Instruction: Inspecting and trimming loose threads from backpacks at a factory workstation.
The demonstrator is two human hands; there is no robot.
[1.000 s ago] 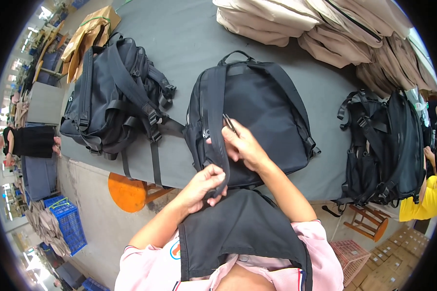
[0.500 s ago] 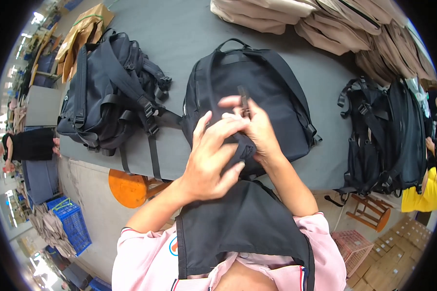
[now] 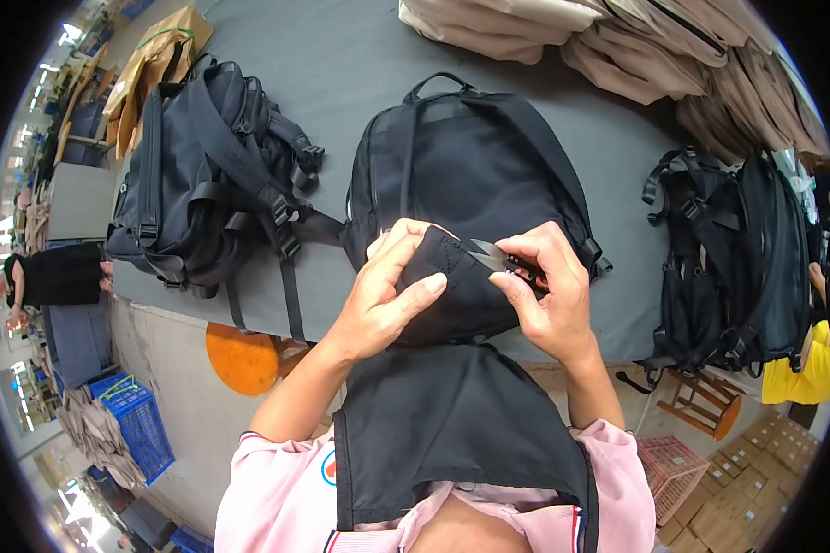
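Stitched black fabric (image 3: 450,263): up front, raised over the near end of the backpack (image 3: 484,175)!
Left hand (image 3: 385,295): gripping that fabric, thumb on top.
Right hand (image 3: 557,300): closed on small metal snips (image 3: 486,254), blades right by the stitching.
Backpack: lying on the grey counter (image 3: 337,83), carry handle pointing away.
Left side: second black pack (image 3: 189,180), straps tangled.
Far right: beige bags (image 3: 618,69), heaped.

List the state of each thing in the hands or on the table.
Left hand: closed on strap
Right hand: closed on snips
Strap: end lifted, stitching showing
Snips: blades at the strap's edge
Middle backpack: lying strap side up
Left backpack: on the table, straps trailing
Right black baggage: straps loose; one bag or two, unclear
Beige bags: heaped
Brown paper: crumpled
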